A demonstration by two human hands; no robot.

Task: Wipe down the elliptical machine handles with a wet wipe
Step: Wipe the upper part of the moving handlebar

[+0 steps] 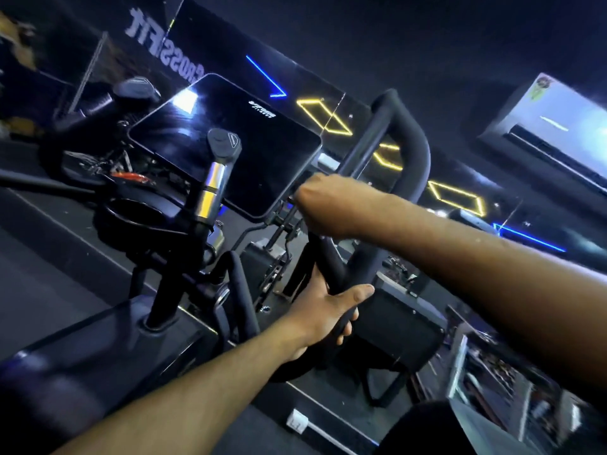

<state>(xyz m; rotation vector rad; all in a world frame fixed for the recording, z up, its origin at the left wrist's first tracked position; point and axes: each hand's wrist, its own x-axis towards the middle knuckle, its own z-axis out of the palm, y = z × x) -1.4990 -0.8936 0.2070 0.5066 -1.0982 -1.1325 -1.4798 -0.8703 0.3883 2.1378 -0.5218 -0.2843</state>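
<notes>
- Hands both sit on one black padded handle (323, 257) of the elliptical machine, near the centre of the tilted head view.
- Left hand (323, 311), at about 6 o'clock from centre, grips the lower stretch of that handle: the thumb lies along the near side and the fingers curl round behind it.
- Right hand (323, 205), at about 12 o'clock from the left hand, is closed in a fist round the same handle higher up, knuckles toward the console screen (226, 142).
- Wet wipe: I cannot tell whether it is there; the right fist hides whatever it may hold, and no part of a wipe shows at its edges.
- Above the right hand, the handle runs on toward 1 o'clock and bends over in a rounded loop (417, 139).
- Second handle with a silver band and a grey end cap (225, 142) stands at about 9 o'clock from the right hand, in front of the dark screen; neither hand touches it.
- Cup holder ring (138, 218) lies at 9 o'clock from that post's lower part.
- Yellow and blue light strips (323, 116) glow at 12 o'clock in the dark background.
- White air-conditioning unit (558, 126) hangs at 2 o'clock.
</notes>
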